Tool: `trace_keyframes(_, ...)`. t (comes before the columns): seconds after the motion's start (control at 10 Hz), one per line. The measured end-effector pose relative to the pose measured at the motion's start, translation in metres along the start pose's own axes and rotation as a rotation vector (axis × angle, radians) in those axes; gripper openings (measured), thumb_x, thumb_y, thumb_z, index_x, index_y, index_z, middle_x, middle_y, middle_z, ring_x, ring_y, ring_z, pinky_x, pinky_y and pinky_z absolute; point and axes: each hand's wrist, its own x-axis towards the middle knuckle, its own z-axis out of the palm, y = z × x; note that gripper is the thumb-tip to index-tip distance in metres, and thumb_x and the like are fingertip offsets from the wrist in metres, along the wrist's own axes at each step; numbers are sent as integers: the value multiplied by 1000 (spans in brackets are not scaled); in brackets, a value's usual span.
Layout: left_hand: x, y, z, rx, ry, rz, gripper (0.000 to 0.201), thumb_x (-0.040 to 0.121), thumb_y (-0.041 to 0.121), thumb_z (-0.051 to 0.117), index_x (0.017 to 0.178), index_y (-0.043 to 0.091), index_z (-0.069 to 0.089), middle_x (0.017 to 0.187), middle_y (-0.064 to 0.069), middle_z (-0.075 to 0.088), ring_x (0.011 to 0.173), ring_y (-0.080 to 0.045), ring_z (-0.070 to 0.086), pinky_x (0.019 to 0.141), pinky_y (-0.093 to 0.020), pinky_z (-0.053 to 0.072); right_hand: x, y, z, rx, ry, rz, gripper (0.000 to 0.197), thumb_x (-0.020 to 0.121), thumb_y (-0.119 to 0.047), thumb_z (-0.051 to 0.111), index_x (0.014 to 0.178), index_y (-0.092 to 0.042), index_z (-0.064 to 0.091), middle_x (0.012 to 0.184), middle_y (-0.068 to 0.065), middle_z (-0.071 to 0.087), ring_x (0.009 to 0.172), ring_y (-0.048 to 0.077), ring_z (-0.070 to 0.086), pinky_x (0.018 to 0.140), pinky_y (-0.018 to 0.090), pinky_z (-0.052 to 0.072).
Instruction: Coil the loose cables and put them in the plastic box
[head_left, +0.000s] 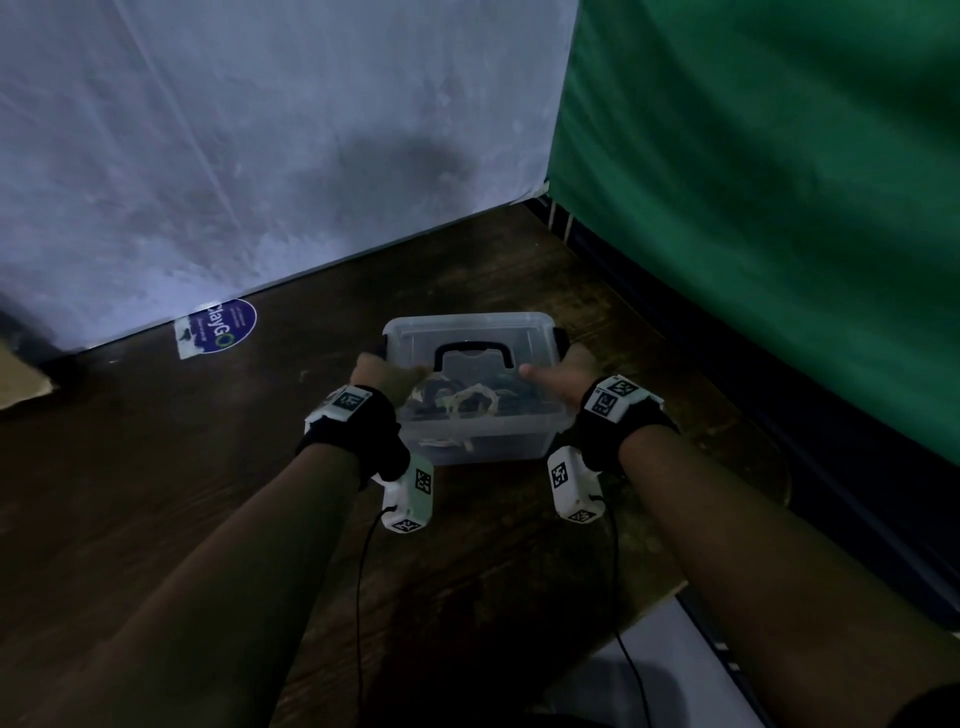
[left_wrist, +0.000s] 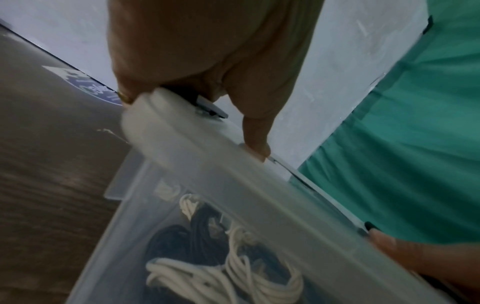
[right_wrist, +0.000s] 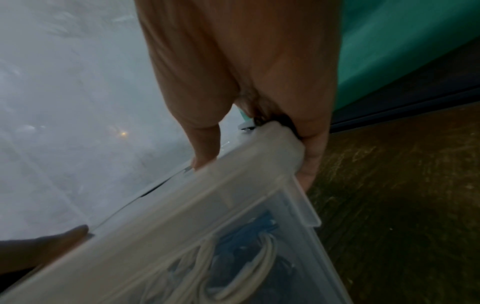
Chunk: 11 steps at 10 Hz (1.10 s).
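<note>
Final step, closing up: the clear plastic box with a translucent lid and black carry handle (head_left: 470, 395) sits on the dark wooden table (head_left: 156, 493), and coiled white and black cables (left_wrist: 223, 265) are already inside, visible through the wall. Left hand (head_left: 382, 376) grips the box's left end, thumb on the lid's top and fingers curled over the lid edge at the dark side latch. Right hand (head_left: 563, 376) does the same at the right end. Lid looks seated. Next move likely calls for snapping both side latches down, pressing evenly so the lid doesn't pop up; whether the latches are already locked can't be told.
</note>
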Motion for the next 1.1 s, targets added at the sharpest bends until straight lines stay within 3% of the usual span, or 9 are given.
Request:
trace_keyframes(0.2,1,3,3,29,-6,44,68,82,32,70,135,7,35,123,-14,53,100,-28,56,74,-36,46,6,2,5,-70,34,-38,62,77,-30,76,128,-7,48,123,11,59,112,29,58,88,38,48)
trace_keyframes(0.3,1,3,2,33,-13,46,71,80,36,71,134,7,36,111,-11,56,83,-23,56,71,-37,48,7,3,6,-85,41,-52,60,79,-29,74,128,-6,48,124,13,59,112,29,58,88,37,48)
trace_keyframes(0.5,-3,7,4,1,4,26,73,81,32,71,136,3,33,126,-17,53,110,-31,55,80,-37,47,6,3,10,-114,45,-64,64,83,-29,70,133,-3,39,131,16,54,118,33,54,94,40,44)
trace_keyframes(0.7,-9,6,5,-3,24,15,81,82,36,70,140,0,26,133,-20,48,118,-35,51,94,-43,45,0,4,5,-137,15,-95,67,83,-32,70,135,-4,39,133,16,53,119,32,54,98,39,45)
trace_keyframes(1.0,-37,-11,9,-85,26,-27,85,82,36,70,141,-4,23,138,-24,41,122,-37,47,91,-42,45,-19,24,-10,-136,-36,-195,50,88,-29,63,131,-8,48,129,13,57,116,29,56,97,40,48)
trace_keyframes(1.1,-68,-27,16,-153,28,-48,74,87,33,64,140,-2,26,136,-24,41,117,-35,49,96,-42,47,-31,34,-22,-145,-53,-221,43,91,-28,59,130,-14,48,130,8,56,118,25,54,97,38,46)
